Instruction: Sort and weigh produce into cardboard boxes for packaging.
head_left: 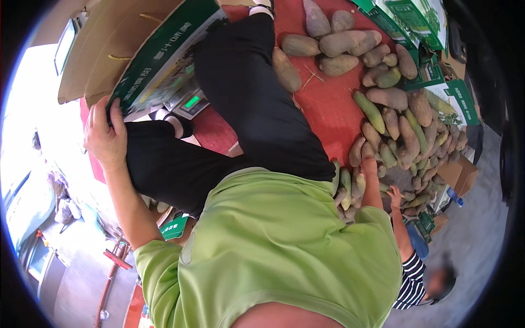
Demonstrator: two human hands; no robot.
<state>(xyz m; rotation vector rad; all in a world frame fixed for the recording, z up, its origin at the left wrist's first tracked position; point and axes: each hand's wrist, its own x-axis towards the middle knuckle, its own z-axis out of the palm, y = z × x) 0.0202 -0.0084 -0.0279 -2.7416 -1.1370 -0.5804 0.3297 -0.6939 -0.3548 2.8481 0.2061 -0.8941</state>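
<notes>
On the left, my left hand (106,136) grips the lower edge of a large cardboard box (143,68), brown inside and green-printed outside. The box stands tilted beside my legs. At the right, my right hand (370,165) reaches into a big heap of soil-dusted root vegetables (409,141) that look like radishes, some green-skinned. Its fingers are hidden among them, so whether it grasps one is unclear. Between my legs, partly behind the box, is a scale (188,104) with a lit green display.
More radishes (342,44) lie on the red surface (320,104) ahead. Green-and-white cartons (418,22) stand at the far right. Another person in a striped top (413,281) reaches a hand (395,198) toward the heap. A red-headed broom (117,259) leans at the lower left.
</notes>
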